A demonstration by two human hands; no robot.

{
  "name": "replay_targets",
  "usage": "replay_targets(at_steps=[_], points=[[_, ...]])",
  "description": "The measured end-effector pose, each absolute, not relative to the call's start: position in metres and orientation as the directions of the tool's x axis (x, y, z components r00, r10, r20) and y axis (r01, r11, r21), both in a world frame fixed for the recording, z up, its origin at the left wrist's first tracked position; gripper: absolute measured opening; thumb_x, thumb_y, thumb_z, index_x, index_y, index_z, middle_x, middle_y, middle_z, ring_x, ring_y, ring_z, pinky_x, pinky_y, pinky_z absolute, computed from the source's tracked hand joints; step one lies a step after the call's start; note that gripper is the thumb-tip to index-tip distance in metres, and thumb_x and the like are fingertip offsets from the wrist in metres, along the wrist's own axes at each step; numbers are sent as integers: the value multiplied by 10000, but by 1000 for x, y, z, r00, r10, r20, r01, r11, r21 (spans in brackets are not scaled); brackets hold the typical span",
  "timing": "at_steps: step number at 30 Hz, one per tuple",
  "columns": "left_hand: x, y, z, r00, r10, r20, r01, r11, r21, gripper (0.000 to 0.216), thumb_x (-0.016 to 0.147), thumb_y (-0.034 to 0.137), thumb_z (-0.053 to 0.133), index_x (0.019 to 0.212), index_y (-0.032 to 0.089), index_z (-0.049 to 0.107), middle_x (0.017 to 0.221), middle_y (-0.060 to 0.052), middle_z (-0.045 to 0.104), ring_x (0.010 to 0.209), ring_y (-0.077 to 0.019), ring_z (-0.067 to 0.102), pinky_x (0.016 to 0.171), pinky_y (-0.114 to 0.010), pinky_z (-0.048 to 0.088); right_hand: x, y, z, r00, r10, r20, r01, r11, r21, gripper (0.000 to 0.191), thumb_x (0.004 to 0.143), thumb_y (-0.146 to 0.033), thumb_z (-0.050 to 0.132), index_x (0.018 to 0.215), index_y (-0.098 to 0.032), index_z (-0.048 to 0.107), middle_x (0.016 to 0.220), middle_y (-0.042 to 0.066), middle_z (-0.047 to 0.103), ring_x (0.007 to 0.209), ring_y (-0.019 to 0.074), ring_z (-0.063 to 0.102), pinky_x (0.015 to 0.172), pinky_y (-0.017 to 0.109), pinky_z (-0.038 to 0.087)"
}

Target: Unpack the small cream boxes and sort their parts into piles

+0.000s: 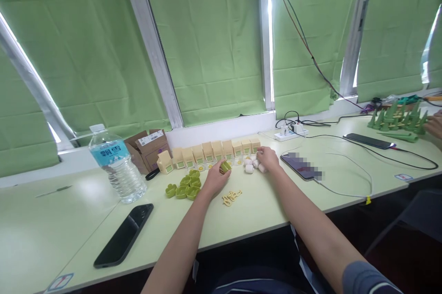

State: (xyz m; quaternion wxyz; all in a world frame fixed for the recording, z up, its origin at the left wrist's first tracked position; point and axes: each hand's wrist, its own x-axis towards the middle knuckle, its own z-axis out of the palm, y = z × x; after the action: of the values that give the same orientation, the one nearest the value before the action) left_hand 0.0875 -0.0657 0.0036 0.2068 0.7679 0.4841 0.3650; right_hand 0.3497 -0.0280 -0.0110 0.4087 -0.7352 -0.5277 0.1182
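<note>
My left hand [214, 178] is closed around a small green plastic piece [226, 166] near the middle of the pale green table [262, 206]. My right hand [267, 158] rests with curled fingers on several small white pieces [249, 168]; whether it grips one is unclear. Behind both hands stands a row of small cream boxes with green fronts [210, 152]. A cluster of green flower-shaped pieces [184, 188] lies left of my left hand. A few thin yellow pieces [231, 197] lie just in front of it.
A water bottle [117, 165] and a black phone [124, 235] sit at the left, a torn cardboard box [147, 146] behind them. Another phone [302, 167] on a cable lies right of my hands. A power strip [290, 135], a third phone [368, 141] and green cone-shaped parts [397, 121] lie farther right, by another person's hand [435, 126].
</note>
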Motion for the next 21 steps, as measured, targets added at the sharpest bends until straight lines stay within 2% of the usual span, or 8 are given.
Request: replay_targets(at_steps=[6, 11, 14, 16, 18, 21], points=[[86, -64, 3, 278, 891, 358, 594, -453, 665, 545, 816, 365, 627, 1336, 216, 557, 1058, -90, 677, 888, -192, 614, 827, -328, 480, 352, -25, -14, 413, 882, 228, 657, -114, -746, 292, 857, -380, 510, 996, -230, 719, 1047, 102, 723, 975, 271, 663, 766, 342, 482], [86, -63, 0, 282, 888, 363, 584, -459, 670, 552, 817, 372, 629, 1342, 218, 555, 1063, -92, 677, 886, -190, 614, 819, -324, 485, 352, -28, -11, 426, 870, 249, 684, -130, -718, 321, 870, -395, 486, 1018, -201, 695, 1060, 142, 691, 957, 282, 641, 773, 363, 471], [86, -61, -1, 282, 881, 379, 575, -472, 668, 555, 809, 368, 636, 1338, 217, 561, 1061, -92, 677, 892, -194, 615, 830, -332, 488, 347, -32, -5, 438, 829, 349, 730, -101, -676, 302, 864, -363, 509, 1033, -191, 691, 1084, 164, 656, 1003, 293, 608, 825, 385, 458], [86, -62, -1, 284, 883, 373, 578, -468, 669, 567, 802, 357, 644, 1345, 216, 558, 1061, -95, 677, 898, -200, 619, 835, -340, 490, 340, -35, 0, 381, 783, 491, 761, 35, -647, 253, 869, -314, 507, 999, -193, 686, 1072, 147, 651, 1036, 277, 586, 878, 384, 444], [86, -63, 0, 285, 888, 361, 578, -460, 674, 581, 800, 343, 645, 1360, 219, 547, 1062, -97, 676, 892, -201, 625, 835, -347, 495, 327, -38, 5, 251, 744, 619, 742, 262, -617, 210, 882, -269, 481, 936, -194, 669, 1013, 105, 665, 1005, 233, 591, 901, 358, 441], [87, -64, 1, 287, 880, 378, 555, -474, 683, 582, 796, 309, 644, 1365, 233, 544, 1094, -94, 671, 891, -196, 629, 837, -349, 506, 303, -43, 9, -30, 747, 664, 593, 548, -590, 175, 892, -259, 479, 897, -192, 641, 915, 50, 679, 862, 172, 615, 822, 306, 471]])
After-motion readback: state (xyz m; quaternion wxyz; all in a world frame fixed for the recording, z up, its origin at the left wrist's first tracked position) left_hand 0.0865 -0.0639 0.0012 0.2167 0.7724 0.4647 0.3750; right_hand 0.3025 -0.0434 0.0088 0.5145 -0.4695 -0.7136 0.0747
